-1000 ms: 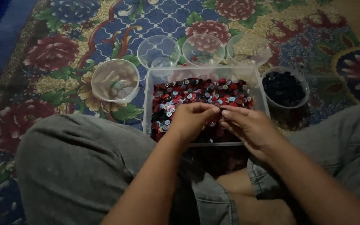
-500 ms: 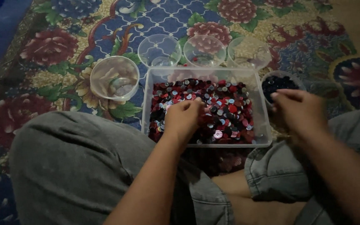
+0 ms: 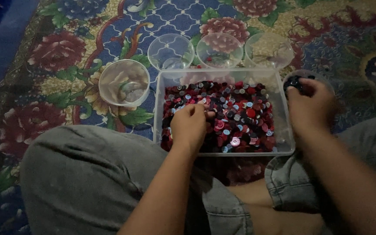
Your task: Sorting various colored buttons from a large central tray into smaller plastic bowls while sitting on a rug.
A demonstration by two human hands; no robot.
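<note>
- On a flowered carpet [image 3: 66, 48] in red, blue and green, a clear rectangular plastic tub [image 3: 162, 87] is set just in front of the person's crossed legs in grey shorts.
- The tub is filled with a heap of mixed buttons [image 3: 244, 113], mostly red, dark and pale blue.
- The left hand [image 3: 190, 124] is laid on the left part of the heap, knuckles up, its fingers curled down among the buttons; whether anything is pinched in its grip cannot be told.
- The right hand [image 3: 312, 104] is held over a small clear cup of dark buttons [image 3: 293, 82] just beside the tub's right wall, the fingers bunched downward; what, if anything, is kept in its grip is hidden.
- Three clear cups are lined up behind the tub: a left cup [image 3: 170, 51], a middle cup [image 3: 219, 49] and a right cup [image 3: 269, 50], each close to the tub's far wall.
- A fifth clear cup [image 3: 124, 82] is placed to the left of the tub, near it but apart; pale pieces are seen dimly inside.
</note>
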